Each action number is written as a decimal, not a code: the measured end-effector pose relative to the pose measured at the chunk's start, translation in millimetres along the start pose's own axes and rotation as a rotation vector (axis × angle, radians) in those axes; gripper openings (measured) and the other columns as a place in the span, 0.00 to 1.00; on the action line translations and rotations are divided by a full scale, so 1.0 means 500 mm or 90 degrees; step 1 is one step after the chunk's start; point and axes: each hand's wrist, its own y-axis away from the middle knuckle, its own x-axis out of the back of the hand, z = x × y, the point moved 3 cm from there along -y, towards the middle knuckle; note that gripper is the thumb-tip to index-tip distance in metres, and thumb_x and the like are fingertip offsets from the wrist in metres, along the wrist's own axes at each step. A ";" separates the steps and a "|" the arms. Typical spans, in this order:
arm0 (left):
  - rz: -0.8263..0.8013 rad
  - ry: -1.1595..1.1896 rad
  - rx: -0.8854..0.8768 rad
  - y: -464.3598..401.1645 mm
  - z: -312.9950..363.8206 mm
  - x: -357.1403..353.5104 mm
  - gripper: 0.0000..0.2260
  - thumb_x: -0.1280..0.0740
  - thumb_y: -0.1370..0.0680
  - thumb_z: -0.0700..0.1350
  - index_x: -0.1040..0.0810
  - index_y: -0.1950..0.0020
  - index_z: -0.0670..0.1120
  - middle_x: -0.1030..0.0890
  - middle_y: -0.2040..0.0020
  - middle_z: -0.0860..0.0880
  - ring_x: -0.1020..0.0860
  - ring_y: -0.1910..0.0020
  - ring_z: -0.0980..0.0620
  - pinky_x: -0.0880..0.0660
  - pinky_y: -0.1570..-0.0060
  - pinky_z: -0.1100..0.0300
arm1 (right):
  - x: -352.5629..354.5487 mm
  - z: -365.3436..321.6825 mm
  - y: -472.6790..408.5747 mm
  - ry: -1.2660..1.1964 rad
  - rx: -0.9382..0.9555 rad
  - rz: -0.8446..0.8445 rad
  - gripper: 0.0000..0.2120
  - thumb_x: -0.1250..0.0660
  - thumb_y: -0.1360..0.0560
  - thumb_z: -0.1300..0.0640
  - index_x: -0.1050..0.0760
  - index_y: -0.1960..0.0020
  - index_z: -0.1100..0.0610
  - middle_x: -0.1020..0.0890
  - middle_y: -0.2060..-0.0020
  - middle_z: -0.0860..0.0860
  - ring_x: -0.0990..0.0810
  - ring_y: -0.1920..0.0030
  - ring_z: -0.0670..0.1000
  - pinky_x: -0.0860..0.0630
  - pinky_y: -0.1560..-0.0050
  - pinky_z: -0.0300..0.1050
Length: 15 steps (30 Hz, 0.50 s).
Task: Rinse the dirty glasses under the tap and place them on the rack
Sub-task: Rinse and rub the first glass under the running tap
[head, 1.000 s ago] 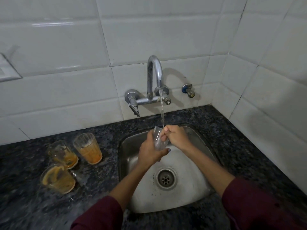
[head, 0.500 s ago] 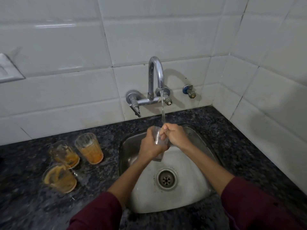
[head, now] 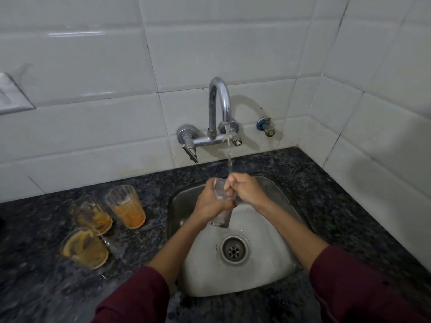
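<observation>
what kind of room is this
Most likely a small home kitchen: a steel sink set in a dark granite counter, a wall tap on white tiles, and used drinking glasses beside it.

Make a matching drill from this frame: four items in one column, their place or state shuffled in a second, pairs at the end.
Column 1
1. glass in hand
2. three dirty glasses
3. tap
4. drain

Column 2
A. running, mounted on the tiled wall
B. on the dark counter, left of the sink, orange residue inside
C. in the basin floor, below the hands
D. gripped by the left hand under the stream, right hand at its rim

Pairs: 1-D, 2-B, 3-A, 4-C
</observation>
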 end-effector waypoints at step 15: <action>-0.104 0.348 0.512 0.009 -0.124 -0.029 0.20 0.32 0.25 0.55 0.22 0.40 0.42 0.18 0.55 0.41 0.19 0.59 0.44 0.20 0.57 0.46 | -0.041 0.116 0.032 -0.170 -0.284 -0.034 0.13 0.44 0.24 0.69 0.25 0.61 0.58 0.26 0.64 0.55 0.28 0.65 0.49 0.28 0.63 0.39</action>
